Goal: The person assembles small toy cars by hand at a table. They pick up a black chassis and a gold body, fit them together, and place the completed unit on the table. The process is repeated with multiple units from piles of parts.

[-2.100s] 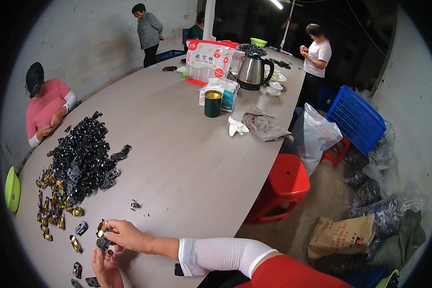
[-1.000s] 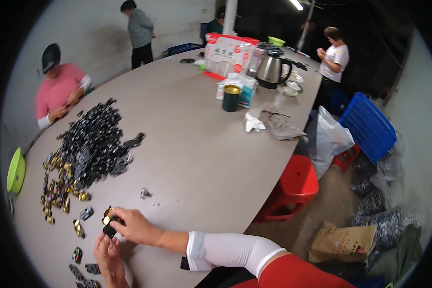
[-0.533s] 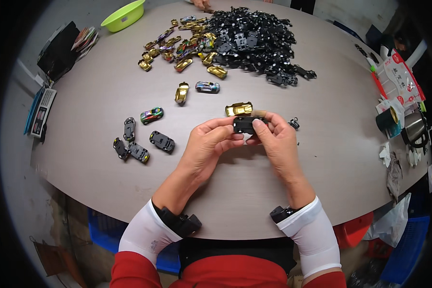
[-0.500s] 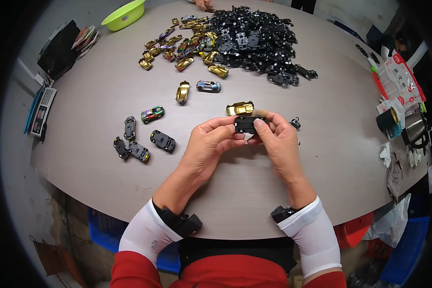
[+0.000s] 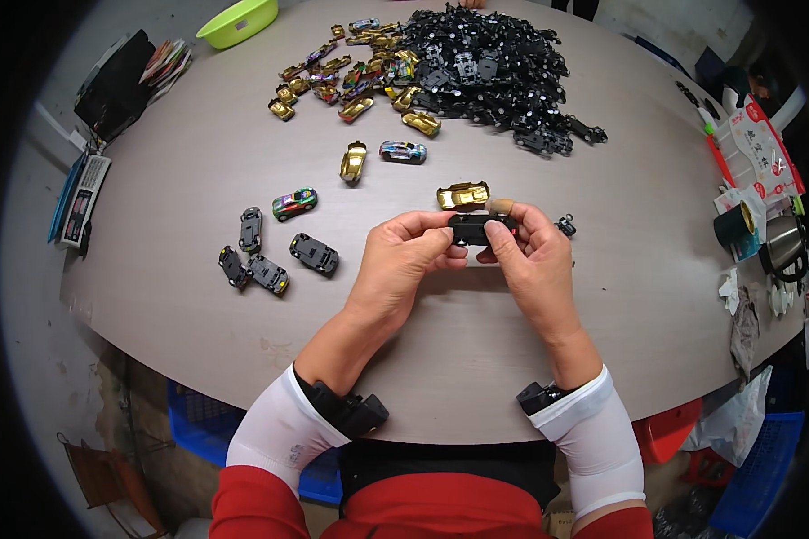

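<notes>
While both hands grip it above the table [image 5: 198,198], the black toy car chassis [image 5: 473,228] sits pinched between the left hand [image 5: 404,256] and right hand [image 5: 532,256], just below a gold toy car [image 5: 463,195].

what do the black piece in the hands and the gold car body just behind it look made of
Black piece, held by both hands: likely moulded plastic, matt black, no glints. Gold car body: shiny metallic finish with bright highlights; die-cast metal or plated plastic, cannot tell which.

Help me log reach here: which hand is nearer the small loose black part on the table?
Right. The right hand lies just beside the small black part; the left hand is farther left.
</notes>
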Available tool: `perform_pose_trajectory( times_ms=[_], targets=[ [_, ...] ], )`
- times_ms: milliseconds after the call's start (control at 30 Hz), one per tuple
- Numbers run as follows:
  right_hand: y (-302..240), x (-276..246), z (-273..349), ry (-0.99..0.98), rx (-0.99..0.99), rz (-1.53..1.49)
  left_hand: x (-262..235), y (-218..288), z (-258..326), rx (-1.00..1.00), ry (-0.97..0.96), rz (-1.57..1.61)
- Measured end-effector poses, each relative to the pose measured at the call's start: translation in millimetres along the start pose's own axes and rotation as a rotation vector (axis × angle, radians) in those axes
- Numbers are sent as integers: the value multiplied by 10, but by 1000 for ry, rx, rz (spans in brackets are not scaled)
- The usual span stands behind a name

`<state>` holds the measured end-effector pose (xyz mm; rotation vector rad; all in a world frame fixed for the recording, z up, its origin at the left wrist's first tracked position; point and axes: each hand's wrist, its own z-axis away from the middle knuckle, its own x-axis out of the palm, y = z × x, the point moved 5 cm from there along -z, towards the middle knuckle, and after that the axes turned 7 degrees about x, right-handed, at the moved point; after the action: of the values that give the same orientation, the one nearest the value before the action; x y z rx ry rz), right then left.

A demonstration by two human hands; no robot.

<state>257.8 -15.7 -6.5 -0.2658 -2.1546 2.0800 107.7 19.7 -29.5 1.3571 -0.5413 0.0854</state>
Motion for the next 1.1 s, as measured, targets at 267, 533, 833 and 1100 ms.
perform_pose_trajectory(
  times_ms=[267,533,833,1100],
  targets=[
    [2,-23,-2,-22,66,-71,68,47,46,-35,-23,86],
    [67,-103,-23,-68,269,-220,14,33,-9,27,16,137],
    [105,-103,-26,-79,311,-265,15,39,-5,71,13,58],
    [127,-137,-29,-29,319,-258,45,58,16,79,-23,19]
  ],
)
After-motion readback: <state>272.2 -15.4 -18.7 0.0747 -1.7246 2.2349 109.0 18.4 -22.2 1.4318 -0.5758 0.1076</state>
